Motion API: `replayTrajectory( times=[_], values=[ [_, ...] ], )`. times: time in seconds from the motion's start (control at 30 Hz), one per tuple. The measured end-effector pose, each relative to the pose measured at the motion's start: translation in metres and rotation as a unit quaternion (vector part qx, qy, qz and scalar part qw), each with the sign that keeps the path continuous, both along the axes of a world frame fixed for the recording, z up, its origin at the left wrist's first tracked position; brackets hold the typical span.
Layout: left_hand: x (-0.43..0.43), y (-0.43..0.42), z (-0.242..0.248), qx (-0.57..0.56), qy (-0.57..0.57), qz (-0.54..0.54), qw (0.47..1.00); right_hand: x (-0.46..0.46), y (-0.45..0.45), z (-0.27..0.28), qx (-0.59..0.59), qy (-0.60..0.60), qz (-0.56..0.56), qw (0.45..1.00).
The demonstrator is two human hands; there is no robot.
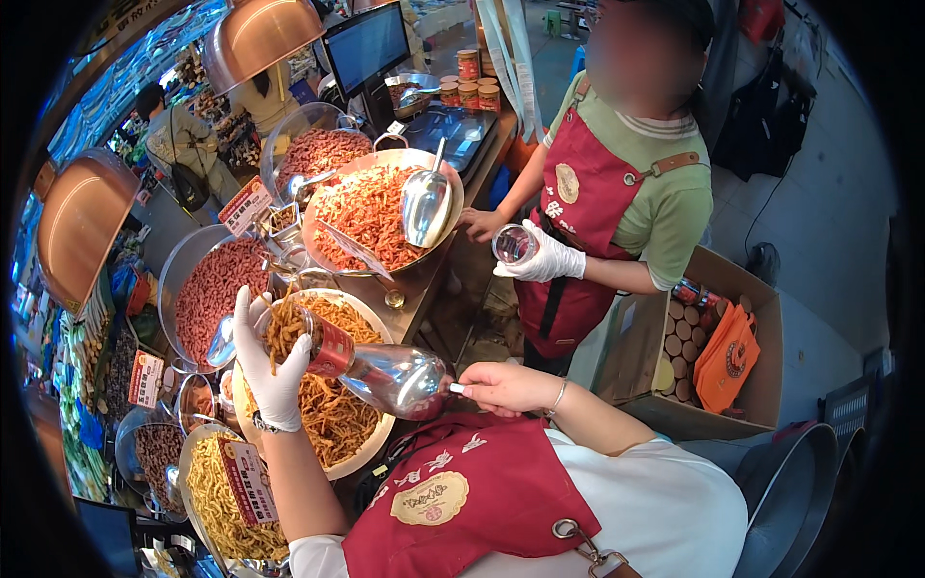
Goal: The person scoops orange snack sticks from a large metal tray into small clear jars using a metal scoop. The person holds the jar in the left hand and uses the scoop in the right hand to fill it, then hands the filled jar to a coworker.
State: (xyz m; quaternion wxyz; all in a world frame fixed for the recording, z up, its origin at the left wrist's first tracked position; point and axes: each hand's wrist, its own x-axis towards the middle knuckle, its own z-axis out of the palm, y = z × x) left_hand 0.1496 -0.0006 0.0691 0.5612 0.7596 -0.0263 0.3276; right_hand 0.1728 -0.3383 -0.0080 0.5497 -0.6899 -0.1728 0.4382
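My gloved left hand (271,368) grips a clear jar with a red label (334,348). Brown shredded strips (287,325) bunch at the jar's left end, between thumb and fingers, some poking out. In my bare right hand (498,389) is the white-tipped handle of a shiny metal scoop (405,379). The scoop's bowl meets the jar's right end; whether it reaches inside, I cannot tell. Beneath both lies a wide round pan (361,462) heaped with similar brown strips (336,419).
A co-worker in a red apron (585,195) stands across, a gloved hand (545,260) holding a clear jar (514,244). A pan of orange-red pieces (361,209) bears another scoop (426,202). Several food bowls and sign cards line the left. A cardboard box (766,361) holds jars.
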Motion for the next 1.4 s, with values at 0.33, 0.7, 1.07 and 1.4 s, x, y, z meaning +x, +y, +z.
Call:
replayTrajectory(
  times=[0.33,0.7,1.07,1.4],
  values=[
    [-0.05,0.01,-0.006,0.064,-0.014,0.032,0.997,0.007,0.0,-0.006,0.032,0.021,-0.022,0.999],
    [-0.161,-0.019,-0.074,0.062,0.063,0.182,0.979,0.027,-0.001,0.002,0.036,0.042,-0.001,0.998],
    [-0.163,-0.028,-0.074,0.05,0.074,0.197,0.976,0.047,0.013,-0.018,0.083,0.05,0.029,0.995],
    [-0.087,-0.015,-0.002,0.063,0.018,0.148,0.987,0.069,0.007,-0.022,0.095,-0.109,0.075,0.987]
  ],
)
